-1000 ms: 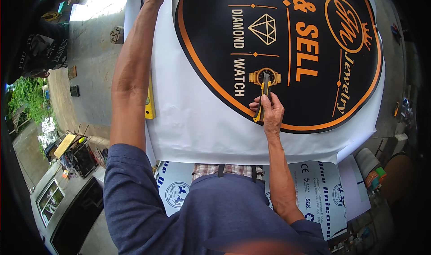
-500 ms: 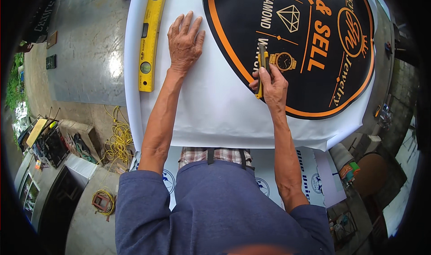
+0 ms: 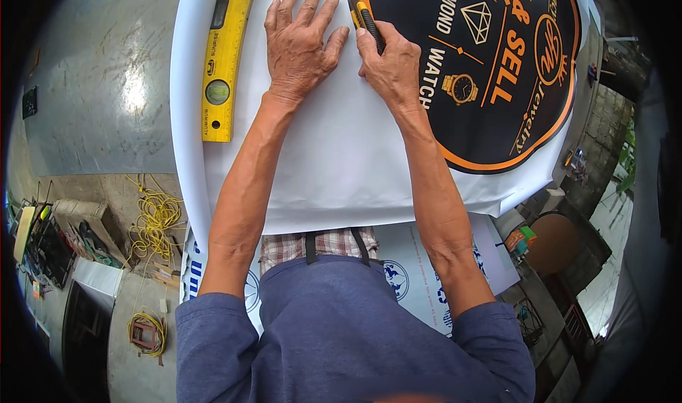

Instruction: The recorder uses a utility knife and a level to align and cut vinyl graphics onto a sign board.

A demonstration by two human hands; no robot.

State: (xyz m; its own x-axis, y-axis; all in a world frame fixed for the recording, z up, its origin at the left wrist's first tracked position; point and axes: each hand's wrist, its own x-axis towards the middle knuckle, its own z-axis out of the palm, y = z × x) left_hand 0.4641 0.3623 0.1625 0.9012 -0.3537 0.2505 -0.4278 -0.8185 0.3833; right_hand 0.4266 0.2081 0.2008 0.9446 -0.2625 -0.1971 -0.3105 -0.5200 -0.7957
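My left hand lies flat on the white sheet, fingers spread, between the yellow spirit level and the printed round. In my right hand is a yellow-and-black utility knife, pointing away from me. Its front end lies at the orange rim of the black round print, near the far edge of the view. A diamond outline, a gold watch and lettering mark the print. Whether the blade touches the sheet is too small to tell.
Below the sheet's near edge lies a pale board with blue printing. A grey metal sheet is at the left. Tangled yellow cord and a wound cord reel lie on the floor. A round brown board stands at the right.
My right hand has carried the utility knife away from me and left, from beside the watch picture to the print's rim. My left hand stays flat on the sheet; the view has shifted.
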